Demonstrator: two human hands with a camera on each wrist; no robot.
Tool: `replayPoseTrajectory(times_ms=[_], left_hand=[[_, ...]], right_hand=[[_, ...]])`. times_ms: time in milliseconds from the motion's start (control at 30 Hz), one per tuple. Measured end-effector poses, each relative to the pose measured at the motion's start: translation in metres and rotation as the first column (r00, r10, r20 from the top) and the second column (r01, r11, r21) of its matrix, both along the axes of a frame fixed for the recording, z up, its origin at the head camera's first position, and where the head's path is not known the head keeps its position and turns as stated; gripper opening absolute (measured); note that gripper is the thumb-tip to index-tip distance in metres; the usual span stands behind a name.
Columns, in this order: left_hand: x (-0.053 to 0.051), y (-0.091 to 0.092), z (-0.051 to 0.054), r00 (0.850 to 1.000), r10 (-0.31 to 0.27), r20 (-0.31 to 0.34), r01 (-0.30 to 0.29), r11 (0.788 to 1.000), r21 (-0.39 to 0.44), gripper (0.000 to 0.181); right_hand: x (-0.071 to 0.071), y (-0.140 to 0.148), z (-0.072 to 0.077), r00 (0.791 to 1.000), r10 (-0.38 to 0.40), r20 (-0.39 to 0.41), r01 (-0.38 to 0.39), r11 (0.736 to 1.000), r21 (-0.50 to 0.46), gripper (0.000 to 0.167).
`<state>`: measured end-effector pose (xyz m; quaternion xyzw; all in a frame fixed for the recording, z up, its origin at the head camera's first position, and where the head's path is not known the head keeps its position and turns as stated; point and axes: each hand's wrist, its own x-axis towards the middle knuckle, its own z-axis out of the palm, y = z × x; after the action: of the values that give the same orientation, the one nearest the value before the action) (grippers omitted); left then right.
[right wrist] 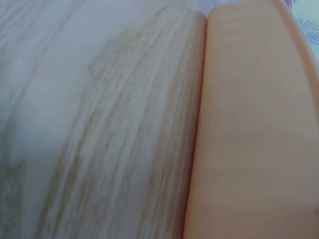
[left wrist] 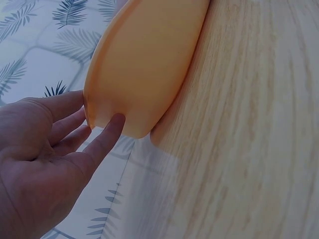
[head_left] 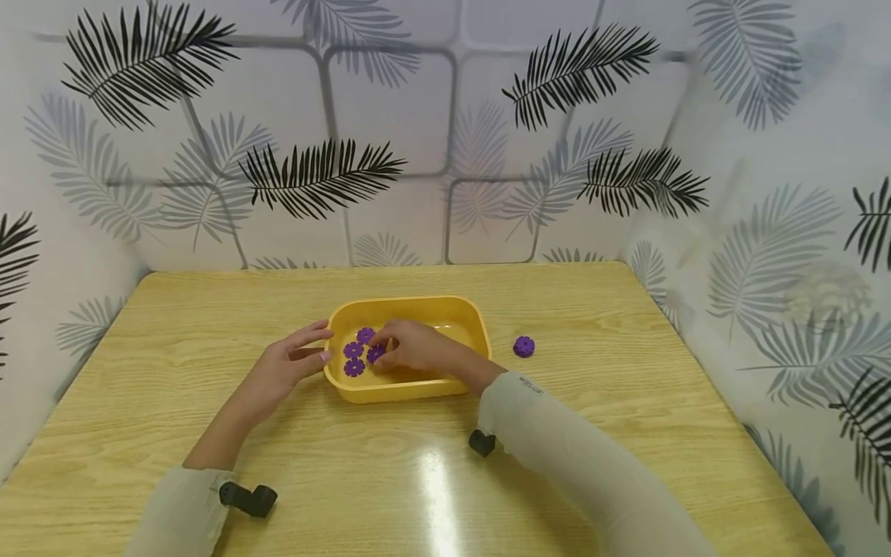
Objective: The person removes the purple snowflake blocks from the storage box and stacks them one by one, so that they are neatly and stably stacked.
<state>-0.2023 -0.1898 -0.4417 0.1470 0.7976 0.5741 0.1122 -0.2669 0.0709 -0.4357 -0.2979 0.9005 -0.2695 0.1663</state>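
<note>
A yellow plastic tray (head_left: 418,391) stands on the wooden table, with several purple flower-shaped interlocking discs (head_left: 353,367) lying flat in its left part. My right hand (head_left: 414,346) reaches over the near right rim into it. Its thumb and index finger pinch one purple disc (head_left: 376,353), partly hidden by the fingers. At the tray's left end, my left hand (head_left: 278,371) touches the outer wall and rim with fairly straight fingers. In the left wrist view the left thumb (left wrist: 115,122) presses the end wall. The right wrist view shows the tray's side (right wrist: 254,129) but not the right hand.
To the right of the tray, a small pile of purple discs (head_left: 524,346) lies on the wooden table (head_left: 334,480). Leaf-patterned sheeting (head_left: 418,139) surrounds the table at the back and sides.
</note>
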Motion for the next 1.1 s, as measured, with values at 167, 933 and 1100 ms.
replayPoseTrajectory(times_ms=[167,933,1100], left_hand=[[0.0,0.0,0.0,1.0,-0.002,0.006,0.002,1.0,0.015,0.054],[-0.001,0.001,0.0,1.0,0.009,0.004,-0.009,1.0,0.002,0.053],[-0.001,0.001,-0.001,1.0,0.015,0.007,-0.015,1.0,-0.001,0.054]], right_hand=[[0.002,0.004,0.005,1.0,-0.011,-0.006,0.011,0.999,-0.033,0.04],[0.006,0.065,0.038,0.991,-0.078,-0.108,0.059,0.984,-0.17,0.039],[0.009,0.086,0.041,0.986,-0.122,-0.113,0.097,0.974,-0.206,0.04]])
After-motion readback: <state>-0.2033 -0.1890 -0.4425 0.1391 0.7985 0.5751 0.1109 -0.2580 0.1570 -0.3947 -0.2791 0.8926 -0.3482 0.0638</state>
